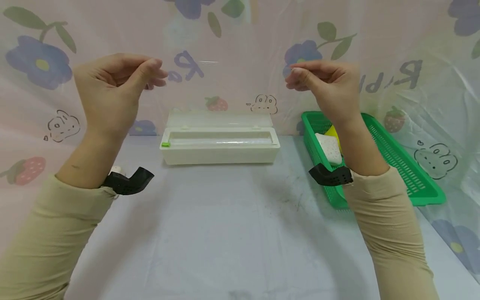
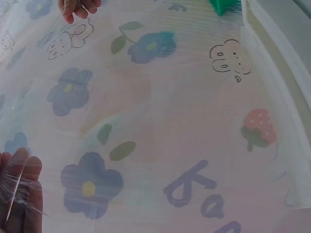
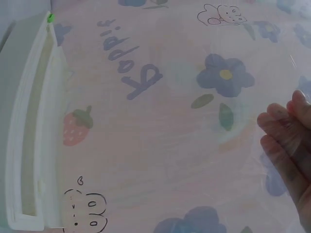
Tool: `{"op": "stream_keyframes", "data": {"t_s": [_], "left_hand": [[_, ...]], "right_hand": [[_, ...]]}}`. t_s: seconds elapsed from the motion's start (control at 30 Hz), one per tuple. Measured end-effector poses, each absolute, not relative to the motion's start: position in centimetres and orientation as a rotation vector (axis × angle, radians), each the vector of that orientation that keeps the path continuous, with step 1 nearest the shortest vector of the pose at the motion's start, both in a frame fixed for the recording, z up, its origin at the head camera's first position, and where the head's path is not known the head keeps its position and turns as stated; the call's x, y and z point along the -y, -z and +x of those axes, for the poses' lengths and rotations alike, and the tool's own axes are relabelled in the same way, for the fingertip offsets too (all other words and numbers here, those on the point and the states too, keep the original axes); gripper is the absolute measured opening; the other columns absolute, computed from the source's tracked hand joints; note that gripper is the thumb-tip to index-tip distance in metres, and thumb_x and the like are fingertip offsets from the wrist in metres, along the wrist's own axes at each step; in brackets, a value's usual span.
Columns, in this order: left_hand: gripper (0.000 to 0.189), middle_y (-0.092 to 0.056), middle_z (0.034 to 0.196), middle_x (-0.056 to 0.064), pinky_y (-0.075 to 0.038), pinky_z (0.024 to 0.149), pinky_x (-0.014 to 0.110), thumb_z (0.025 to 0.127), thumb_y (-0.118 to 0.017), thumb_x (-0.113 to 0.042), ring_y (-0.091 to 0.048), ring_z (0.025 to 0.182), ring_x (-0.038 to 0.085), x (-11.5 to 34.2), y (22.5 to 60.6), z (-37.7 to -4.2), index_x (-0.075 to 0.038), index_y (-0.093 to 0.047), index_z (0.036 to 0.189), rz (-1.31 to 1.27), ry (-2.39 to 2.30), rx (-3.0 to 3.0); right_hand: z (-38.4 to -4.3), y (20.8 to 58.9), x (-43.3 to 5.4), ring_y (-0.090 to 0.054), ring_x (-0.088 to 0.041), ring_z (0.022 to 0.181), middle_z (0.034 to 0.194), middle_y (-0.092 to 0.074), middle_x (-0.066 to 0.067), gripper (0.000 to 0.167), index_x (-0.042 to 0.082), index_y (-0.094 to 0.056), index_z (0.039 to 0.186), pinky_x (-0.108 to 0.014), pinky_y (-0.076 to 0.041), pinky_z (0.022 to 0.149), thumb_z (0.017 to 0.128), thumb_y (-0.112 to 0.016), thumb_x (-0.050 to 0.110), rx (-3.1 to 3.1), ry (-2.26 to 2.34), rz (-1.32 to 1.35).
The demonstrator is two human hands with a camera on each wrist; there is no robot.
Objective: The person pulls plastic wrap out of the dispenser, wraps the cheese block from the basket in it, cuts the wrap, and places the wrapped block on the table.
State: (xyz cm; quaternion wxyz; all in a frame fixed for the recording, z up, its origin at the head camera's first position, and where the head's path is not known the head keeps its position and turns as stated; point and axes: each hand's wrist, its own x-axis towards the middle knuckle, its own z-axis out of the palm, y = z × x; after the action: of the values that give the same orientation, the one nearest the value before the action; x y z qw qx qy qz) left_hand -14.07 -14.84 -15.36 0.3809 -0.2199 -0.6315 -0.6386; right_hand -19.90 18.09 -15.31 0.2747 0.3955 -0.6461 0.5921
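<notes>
Both hands are raised above the table. Between them hangs a sheet of clear cling film (image 1: 208, 62), showing only by glints and wrinkles. My left hand (image 1: 112, 85) pinches one side of it between thumb and fingers; creases gather at the fingers (image 2: 31, 194) in the left wrist view. Opposite, my right hand (image 1: 331, 89) pinches the other side. Below and behind stands a white cling film dispenser (image 1: 221, 156), its clear lid (image 1: 219, 119) raised. A green slider cutter (image 1: 165, 144) sits at its left end. Whether the sheet still joins the roll I cannot tell.
A green basket (image 1: 431, 198) stands at the right, partly behind the right forearm. In it lie a white speckled block (image 1: 329, 148) and something yellow (image 1: 332, 132). A patterned curtain (image 1: 232, 50) closes off the back. A small white object (image 1: 116, 169) shows behind the left wrist.
</notes>
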Motion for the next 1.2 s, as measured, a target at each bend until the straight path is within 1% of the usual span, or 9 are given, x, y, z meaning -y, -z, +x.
{"op": "stream_keyframes", "data": {"t_s": [0.17, 0.27, 0.4, 0.57, 0.67, 0.77, 0.93, 1.07, 1.2], "left_hand": [[0.02, -0.074, 0.073, 0.002, -0.054, 0.066, 0.022, 0.083, -0.074, -0.01, -0.069, 0.063, 0.014, 14.7, 14.6, -13.9, 0.01, -0.072, 0.084, -0.597, 1.458, 1.603], [0.022, -0.074, 0.073, 0.007, -0.055, 0.066, 0.024, 0.081, -0.076, -0.009, -0.069, 0.062, 0.017, 14.5, 14.2, -13.8, 0.012, -0.071, 0.083, -0.603, 1.518, 1.546], [0.024, -0.073, 0.073, 0.01, -0.055, 0.065, 0.024, 0.079, -0.078, -0.008, -0.069, 0.062, 0.018, 14.4, 14.0, -13.6, 0.015, -0.069, 0.082, -0.623, 1.56, 1.515], [0.023, -0.073, 0.07, 0.007, -0.055, 0.065, 0.022, 0.078, -0.079, -0.008, -0.069, 0.061, 0.016, 14.5, 14.3, -13.3, 0.013, -0.07, 0.079, -0.593, 1.572, 1.552], [0.023, -0.073, 0.07, 0.005, -0.054, 0.065, 0.021, 0.08, -0.077, -0.009, -0.069, 0.062, 0.014, 14.6, 14.5, -13.0, 0.013, -0.07, 0.079, -0.598, 1.569, 1.598], [0.023, -0.073, 0.069, 0.002, -0.052, 0.065, 0.02, 0.082, -0.076, -0.011, -0.068, 0.062, 0.012, 14.8, 14.7, -12.8, 0.011, -0.07, 0.079, -0.572, 1.618, 1.659], [0.02, -0.071, 0.064, 0.0, -0.051, 0.066, 0.018, 0.082, -0.076, -0.01, -0.065, 0.058, 0.011, 15.3, 15.4, -12.5, 0.006, -0.071, 0.071, -0.529, 1.745, 1.716], [0.022, -0.07, 0.061, 0.003, -0.054, 0.066, 0.018, 0.083, -0.074, -0.006, -0.066, 0.056, 0.014, 15.7, 15.9, -12.4, 0.009, -0.069, 0.067, -0.607, 1.804, 1.707], [0.021, -0.069, 0.06, 0.003, -0.054, 0.062, 0.019, 0.083, -0.072, -0.003, -0.066, 0.054, 0.014, 16.3, 16.4, -12.2, 0.01, -0.069, 0.068, -0.665, 1.779, 1.765]], "right_hand": [[-19.4, 14.5, -17.9, -0.072, -0.018, 0.068, 0.075, -0.074, -0.009, 0.015, -0.016, -0.069, 0.088, -0.028, -0.058, 0.067, 0.084, -0.07, -0.002, 1.699, -1.557, 1.022], [-19.2, 14.1, -17.7, -0.072, -0.019, 0.067, 0.075, -0.074, -0.01, 0.014, -0.017, -0.069, 0.087, -0.027, -0.058, 0.067, 0.081, -0.071, -0.004, 1.663, -1.624, 0.992], [-19.1, 13.9, -17.9, -0.072, -0.019, 0.066, 0.074, -0.073, -0.012, 0.013, -0.019, -0.068, 0.085, -0.025, -0.057, 0.066, 0.079, -0.072, -0.008, 1.614, -1.715, 0.989], [-18.7, 14.2, -18.3, -0.072, -0.019, 0.067, 0.075, -0.073, -0.013, 0.014, -0.019, -0.067, 0.085, -0.025, -0.057, 0.066, 0.08, -0.072, -0.007, 1.651, -1.736, 0.997], [-18.4, 14.5, -18.5, -0.072, -0.021, 0.067, 0.077, -0.073, -0.014, 0.015, -0.019, -0.067, 0.087, -0.026, -0.057, 0.066, 0.081, -0.071, -0.006, 1.679, -1.762, 1.012], [-18.2, 14.8, -18.7, -0.071, -0.023, 0.067, 0.077, -0.073, -0.015, 0.015, -0.02, -0.066, 0.088, -0.029, -0.058, 0.067, 0.082, -0.069, -0.007, 1.707, -1.806, 1.06], [-17.9, 15.3, -19.5, -0.072, -0.025, 0.07, 0.078, -0.073, -0.016, 0.011, -0.022, -0.064, 0.089, -0.032, -0.058, 0.069, 0.084, -0.063, -0.012, 1.808, -1.898, 1.165], [-17.7, 15.4, -20.5, -0.072, -0.026, 0.075, 0.083, -0.073, -0.016, 0.01, -0.018, -0.066, 0.089, -0.032, -0.058, 0.07, 0.086, -0.058, -0.014, 1.955, -1.922, 1.265], [-17.9, 15.7, -21.5, -0.071, -0.026, 0.077, 0.085, -0.073, -0.017, 0.012, -0.017, -0.067, 0.088, -0.03, -0.058, 0.068, 0.086, -0.056, -0.016, 2.017, -1.965, 1.447]]}}
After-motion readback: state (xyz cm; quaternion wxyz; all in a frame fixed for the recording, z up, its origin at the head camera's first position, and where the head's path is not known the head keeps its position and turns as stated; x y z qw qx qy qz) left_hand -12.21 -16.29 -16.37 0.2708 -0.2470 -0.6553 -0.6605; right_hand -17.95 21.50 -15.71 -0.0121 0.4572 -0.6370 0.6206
